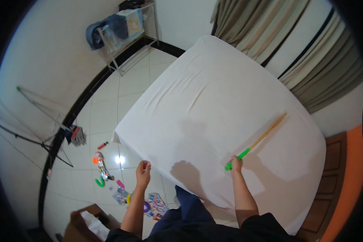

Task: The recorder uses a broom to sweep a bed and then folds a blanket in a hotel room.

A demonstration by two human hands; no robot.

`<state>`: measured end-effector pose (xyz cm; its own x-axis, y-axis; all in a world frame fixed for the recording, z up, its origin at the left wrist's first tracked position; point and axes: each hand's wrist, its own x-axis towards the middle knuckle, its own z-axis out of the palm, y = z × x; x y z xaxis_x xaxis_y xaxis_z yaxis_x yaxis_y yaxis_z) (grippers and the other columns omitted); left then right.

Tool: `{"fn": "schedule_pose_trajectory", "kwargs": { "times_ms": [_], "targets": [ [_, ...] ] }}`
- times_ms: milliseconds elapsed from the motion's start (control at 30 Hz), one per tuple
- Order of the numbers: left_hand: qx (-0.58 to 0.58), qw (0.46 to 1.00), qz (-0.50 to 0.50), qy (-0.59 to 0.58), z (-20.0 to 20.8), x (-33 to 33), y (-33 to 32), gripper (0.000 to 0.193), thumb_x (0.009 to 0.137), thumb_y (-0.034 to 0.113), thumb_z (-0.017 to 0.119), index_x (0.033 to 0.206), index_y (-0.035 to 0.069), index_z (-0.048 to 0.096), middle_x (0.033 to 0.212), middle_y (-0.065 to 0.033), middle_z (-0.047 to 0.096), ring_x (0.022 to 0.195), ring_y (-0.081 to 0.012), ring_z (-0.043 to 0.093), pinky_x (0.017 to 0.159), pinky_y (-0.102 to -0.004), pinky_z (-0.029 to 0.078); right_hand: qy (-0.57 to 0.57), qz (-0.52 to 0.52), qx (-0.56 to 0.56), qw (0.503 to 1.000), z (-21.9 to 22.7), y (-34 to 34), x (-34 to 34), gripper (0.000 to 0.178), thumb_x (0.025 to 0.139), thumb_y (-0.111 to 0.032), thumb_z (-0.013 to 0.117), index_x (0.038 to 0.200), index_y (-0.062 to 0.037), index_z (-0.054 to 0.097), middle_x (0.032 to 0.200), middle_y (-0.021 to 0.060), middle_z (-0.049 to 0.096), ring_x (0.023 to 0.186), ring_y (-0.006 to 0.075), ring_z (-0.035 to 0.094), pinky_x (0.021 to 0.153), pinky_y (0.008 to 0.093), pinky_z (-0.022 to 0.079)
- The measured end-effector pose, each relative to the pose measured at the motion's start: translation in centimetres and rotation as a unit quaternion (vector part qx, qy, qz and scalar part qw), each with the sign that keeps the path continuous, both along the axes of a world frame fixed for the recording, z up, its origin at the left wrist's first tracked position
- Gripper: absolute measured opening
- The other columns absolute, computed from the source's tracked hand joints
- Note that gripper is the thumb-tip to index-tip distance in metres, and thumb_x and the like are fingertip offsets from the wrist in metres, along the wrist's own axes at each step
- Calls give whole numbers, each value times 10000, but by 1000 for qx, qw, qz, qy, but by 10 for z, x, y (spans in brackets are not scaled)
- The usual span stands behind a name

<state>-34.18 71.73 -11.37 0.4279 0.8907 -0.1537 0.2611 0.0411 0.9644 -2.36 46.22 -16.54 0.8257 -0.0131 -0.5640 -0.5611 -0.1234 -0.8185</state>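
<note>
White sheeting point(169, 101) spreads beneath a broom point(266, 132), green handle point(244, 153) gripped by the right hand point(236, 163). The left hand point(143, 169) hangs loosely curled.

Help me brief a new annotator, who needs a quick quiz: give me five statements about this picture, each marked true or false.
1. The right hand grips a stick broom by its green handle. True.
2. The left hand holds a second broom. False: no object shows in it.
3. Creases show in the white sheet. True.
4. The mop lies on the white sheet. False: it is by the left wall.
5. The curtains are bright red. False: they are beige and grey-brown.
</note>
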Motion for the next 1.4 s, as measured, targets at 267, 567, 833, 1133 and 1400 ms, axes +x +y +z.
{"fn": "schedule_pose_trajectory", "kwargs": {
  "times_ms": [267, 567, 833, 1133, 1400],
  "targets": [
    [82, 993, -79, 14, 52, 97, 83, 141, 833, 156, 504, 834, 15, 518, 716, -21, 523, 635, -84, 481, 566, -215, 388, -27, 646, -169, 744, 14, 92, -159, 316, 635, -155, 544, 907, 5, 530, 898, 222, 559, 864, 358, 535, 733, 415, 423],
    [180, 977, -117, 12, 55, 166, 151, 120, 813, 142, 528, 802, 22, 519, 739, -30, 528, 670, -105, 477, 591, -236, 386, -131, 165, -126, 969, 37, 40, -22, 160, 681, -126, 571, 771, -31, 480, 550, 37, 461, 452, 159, 479, 425, 306, 404],
    [283, 945, -119, 109, -65, 183, 298, 127, 719, 100, 593, 809, 47, 522, 793, -97, 538, 726, -241, 506, 633, -334, 409, -67, -18, -53, 996, -25, 127, -2, 147, 755, -135, 498, 646, -59, 436, 470, 25, 435, 378, 160, 459, 340, 313, 390],
    [-40, 927, -147, 343, -133, 164, 393, 285, 758, 298, 556, 893, 48, 556, 844, -120, 596, 797, -271, 569, 696, -354, 446, -51, 518, -167, 837, 16, 331, -130, 302, 632, -166, 539, 876, 6, 496, 770, 212, 562, 787, 394, 528, 669, 421, 426],
    [-40, 941, -118, 316, -140, 185, 385, 200, 794, 218, 516, 829, 31, 579, 758, -108, 604, 705, -224, 571, 654, -332, 444, -38, 17, -183, 982, 42, 252, -15, 142, 701, -63, 563, 744, -50, 428, 521, 41, 427, 401, 147, 449, 363, 295, 397]
  ]
}}
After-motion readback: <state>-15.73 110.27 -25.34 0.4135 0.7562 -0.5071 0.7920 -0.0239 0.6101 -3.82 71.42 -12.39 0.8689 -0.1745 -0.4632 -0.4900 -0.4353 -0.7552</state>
